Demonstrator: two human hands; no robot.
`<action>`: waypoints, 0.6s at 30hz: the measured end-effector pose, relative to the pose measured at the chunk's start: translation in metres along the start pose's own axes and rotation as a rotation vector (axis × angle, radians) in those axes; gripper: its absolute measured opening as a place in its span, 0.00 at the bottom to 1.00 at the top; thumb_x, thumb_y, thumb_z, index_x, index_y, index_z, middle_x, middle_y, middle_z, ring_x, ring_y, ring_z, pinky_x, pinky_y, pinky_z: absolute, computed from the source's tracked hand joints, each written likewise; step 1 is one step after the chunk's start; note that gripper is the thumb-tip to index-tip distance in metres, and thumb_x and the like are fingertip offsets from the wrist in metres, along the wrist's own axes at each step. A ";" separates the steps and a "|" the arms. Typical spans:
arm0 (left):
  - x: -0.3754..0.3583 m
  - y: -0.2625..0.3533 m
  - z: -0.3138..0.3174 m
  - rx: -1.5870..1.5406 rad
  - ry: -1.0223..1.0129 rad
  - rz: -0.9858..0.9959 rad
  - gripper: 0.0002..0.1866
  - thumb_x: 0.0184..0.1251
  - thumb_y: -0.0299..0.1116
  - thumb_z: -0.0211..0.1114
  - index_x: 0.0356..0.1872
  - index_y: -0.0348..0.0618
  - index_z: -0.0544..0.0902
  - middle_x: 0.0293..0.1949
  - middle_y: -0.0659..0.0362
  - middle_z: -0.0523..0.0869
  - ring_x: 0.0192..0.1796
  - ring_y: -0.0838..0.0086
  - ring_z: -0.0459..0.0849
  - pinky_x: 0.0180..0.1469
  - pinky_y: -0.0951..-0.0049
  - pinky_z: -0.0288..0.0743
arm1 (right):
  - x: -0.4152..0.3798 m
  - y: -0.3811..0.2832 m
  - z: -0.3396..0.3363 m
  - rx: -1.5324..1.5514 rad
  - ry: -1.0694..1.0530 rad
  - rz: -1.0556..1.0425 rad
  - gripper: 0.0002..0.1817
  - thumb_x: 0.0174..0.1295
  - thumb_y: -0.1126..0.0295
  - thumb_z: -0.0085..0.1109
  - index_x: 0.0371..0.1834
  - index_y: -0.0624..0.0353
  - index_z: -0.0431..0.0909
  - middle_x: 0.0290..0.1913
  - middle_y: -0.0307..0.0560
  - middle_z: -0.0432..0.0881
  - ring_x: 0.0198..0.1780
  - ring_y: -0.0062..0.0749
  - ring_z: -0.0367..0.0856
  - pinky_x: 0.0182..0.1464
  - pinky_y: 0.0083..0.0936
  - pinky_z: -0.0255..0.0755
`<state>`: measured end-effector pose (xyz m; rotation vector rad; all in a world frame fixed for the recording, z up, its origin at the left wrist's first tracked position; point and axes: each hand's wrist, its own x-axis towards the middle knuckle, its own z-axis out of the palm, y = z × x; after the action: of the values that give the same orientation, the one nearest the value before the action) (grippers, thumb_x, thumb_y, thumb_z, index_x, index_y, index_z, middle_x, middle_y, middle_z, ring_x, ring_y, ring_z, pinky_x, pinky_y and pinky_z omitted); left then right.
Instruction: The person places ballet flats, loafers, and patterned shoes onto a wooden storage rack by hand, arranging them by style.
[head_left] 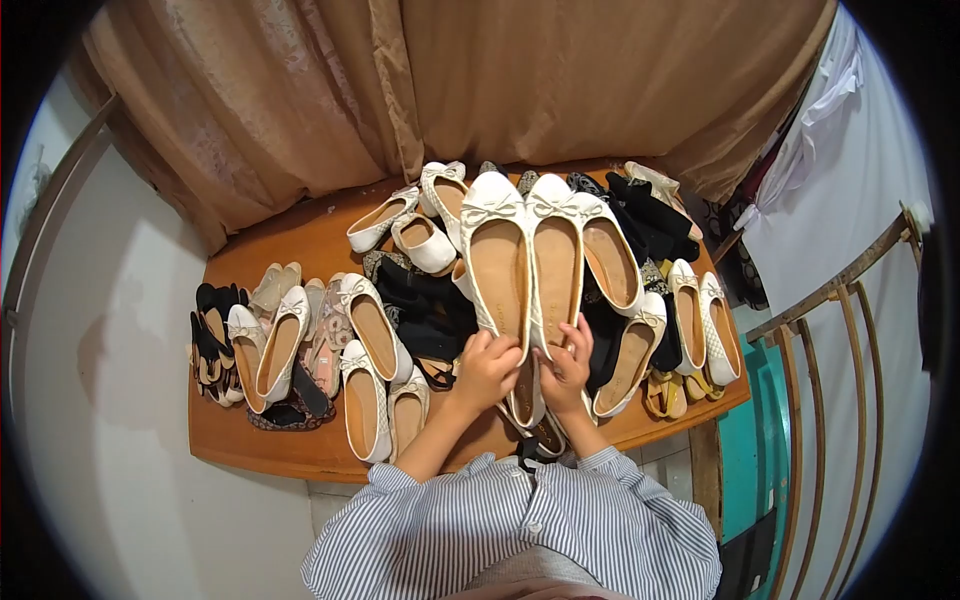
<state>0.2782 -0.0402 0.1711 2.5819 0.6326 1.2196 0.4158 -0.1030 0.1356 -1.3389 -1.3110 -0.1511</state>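
Note:
A pair of white ballet flats with bows is held up side by side over the table, toes pointing away from me. My left hand [487,372] grips the heel end of the left white ballet flat [497,262]. At the heel of the right white ballet flat [556,265], my right hand [566,370] is closed, thumb toward the middle. Their tan insoles face up. Just behind the right one lies another white flat [610,265]. Below my hands, more shoes are partly hidden by the held pair and my wrists.
The brown wooden table [300,445] carries many white flats, black shoes [435,315], pink sandals [322,360] and yellow sandals [668,395]. A brown curtain [560,80] hangs behind it. A wooden rack [820,400] stands at the right, a white wall [120,350] at the left.

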 end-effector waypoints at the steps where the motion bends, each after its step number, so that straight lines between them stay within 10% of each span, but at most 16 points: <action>1: -0.005 -0.009 0.003 0.005 0.002 -0.002 0.08 0.39 0.26 0.65 0.23 0.42 0.75 0.32 0.59 0.77 0.31 0.63 0.71 0.34 0.65 0.65 | -0.003 0.004 0.009 0.012 -0.025 -0.001 0.08 0.45 0.77 0.67 0.29 0.58 0.80 0.50 0.48 0.73 0.63 0.57 0.61 0.61 0.46 0.58; 18: -0.052 -0.048 0.017 0.087 -0.137 -0.203 0.06 0.41 0.27 0.63 0.23 0.43 0.76 0.26 0.58 0.73 0.33 0.62 0.73 0.36 0.64 0.66 | -0.040 0.025 0.044 -0.146 -0.397 -0.024 0.12 0.40 0.76 0.65 0.27 0.59 0.70 0.40 0.50 0.70 0.55 0.57 0.60 0.57 0.47 0.56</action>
<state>0.2478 -0.0220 0.1070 2.5668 0.9111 0.9633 0.3941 -0.0843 0.0779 -1.5291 -1.6745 0.0057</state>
